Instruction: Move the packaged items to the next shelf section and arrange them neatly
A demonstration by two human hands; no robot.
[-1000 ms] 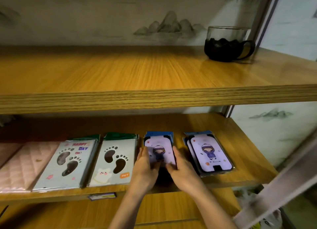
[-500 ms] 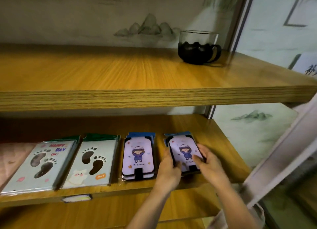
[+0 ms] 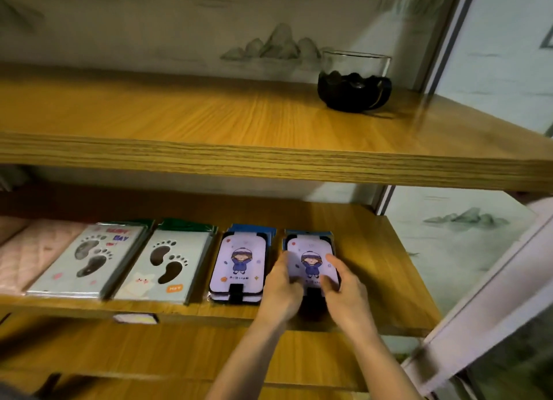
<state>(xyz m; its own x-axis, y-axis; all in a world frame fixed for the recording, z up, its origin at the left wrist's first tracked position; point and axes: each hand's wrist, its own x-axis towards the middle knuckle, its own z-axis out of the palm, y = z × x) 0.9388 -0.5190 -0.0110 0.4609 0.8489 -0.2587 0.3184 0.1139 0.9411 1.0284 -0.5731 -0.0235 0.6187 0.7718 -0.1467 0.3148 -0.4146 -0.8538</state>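
packs (image 3: 309, 257) right of cards (image 3: 163, 259), cup (image 3: 354, 80) above

A glass cup (image 3: 355, 80) stood on the top shelf (image 3: 209, 121), near its right end. The cup was clear at the top and dark at the bottom, with something black inside, maybe stones. The wall (image 3: 179, 19) behind it had a soft painting of grey-green hills (image 3: 275, 44). More small hills (image 3: 466, 217) were painted lower down on the right. A white slanted bar (image 3: 478, 304) crossed the right corner. A little label (image 3: 136, 318) stuck to the front edge of the lower shelf (image 3: 374, 250).
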